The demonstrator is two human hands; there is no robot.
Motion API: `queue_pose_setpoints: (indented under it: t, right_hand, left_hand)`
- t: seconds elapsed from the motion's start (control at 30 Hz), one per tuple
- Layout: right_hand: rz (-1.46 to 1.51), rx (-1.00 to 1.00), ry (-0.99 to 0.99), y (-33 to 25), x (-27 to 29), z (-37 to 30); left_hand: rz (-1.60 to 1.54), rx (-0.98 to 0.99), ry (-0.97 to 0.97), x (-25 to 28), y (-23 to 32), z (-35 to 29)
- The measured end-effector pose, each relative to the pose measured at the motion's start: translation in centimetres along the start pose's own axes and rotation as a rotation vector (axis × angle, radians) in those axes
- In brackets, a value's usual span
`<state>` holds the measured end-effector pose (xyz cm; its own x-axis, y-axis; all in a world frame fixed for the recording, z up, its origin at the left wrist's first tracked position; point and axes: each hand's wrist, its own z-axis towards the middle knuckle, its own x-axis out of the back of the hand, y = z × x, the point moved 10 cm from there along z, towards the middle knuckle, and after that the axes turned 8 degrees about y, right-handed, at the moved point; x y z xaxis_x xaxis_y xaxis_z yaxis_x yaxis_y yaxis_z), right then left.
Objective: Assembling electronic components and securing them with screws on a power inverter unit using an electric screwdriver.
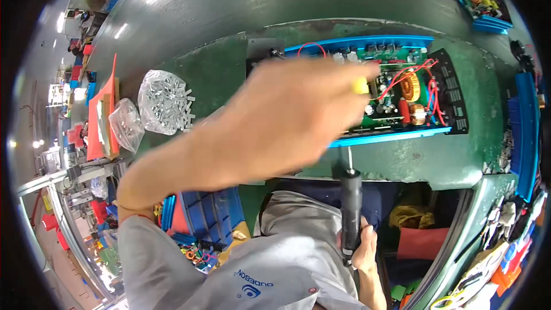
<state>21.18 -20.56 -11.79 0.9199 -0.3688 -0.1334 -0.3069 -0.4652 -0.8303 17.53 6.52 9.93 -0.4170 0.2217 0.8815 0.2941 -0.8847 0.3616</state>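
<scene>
My right hand [365, 247] is closed round the rear end of a black electric screwdriver [350, 204], which stands upright in the picture. Its thin bit points at the near blue side of an opened electronic unit [390, 136]; I cannot tell whether the tip touches a screw. My left hand [313, 103] reaches across from the left over the unit's circuit board, blurred by motion. Its fingertips are beside a yellow part [360, 86], and whether they grip it is unclear. Copper coils [410, 86] and red wires [434, 89] show to the right, near a black slotted end plate [450, 92].
On the green bench, left of the unit, lies a clear bag of small metal pieces [163, 100], some spilled out. An orange-red folder [102, 117] stands farther left. Another opened blue unit [479, 3] is at the far right. Blue bins [212, 215] sit below the bench edge.
</scene>
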Motion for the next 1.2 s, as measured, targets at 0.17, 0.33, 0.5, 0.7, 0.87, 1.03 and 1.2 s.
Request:
queue_pose_setpoints:
  t: [0.17, 0.33, 0.5, 0.7, 0.87, 1.03, 1.2]
  right_hand:
    - [0.17, 0.014, 0.207, 1.0, 3.8, -2.2]
    - [0.352, 0.076, 0.469, 0.8, 6.5, -2.8]
    - [0.352, 0.14, 0.527, -3.1, 8.3, -2.2]
    - [-0.062, 0.143, 0.453, -9.0, 11.0, -0.6]
    - [-0.605, 0.365, 0.552, -17.7, 11.8, 1.4]
    - [-0.962, 0.521, 0.538, -23.3, 10.7, 7.1]
    - [-1.058, 0.942, 0.52, -30.8, 11.4, 13.7]
  left_hand:
    - [0.252, 0.084, -0.097, 1.3, -9.6, 6.9]
    - [0.25, 0.182, -0.605, -5.2, -10.4, 6.7]
    - [0.332, -0.037, -0.589, -6.0, -8.8, 7.8]
    - [0.314, 0.062, -0.428, -3.9, -11.2, 3.8]
    - [0.01, 0.603, -0.47, -3.1, -12.6, -1.9]
    - [-0.459, 0.92, -0.237, -4.4, -12.9, -7.6]
    - [-0.796, 1.138, -0.069, -7.0, -10.6, -10.7]
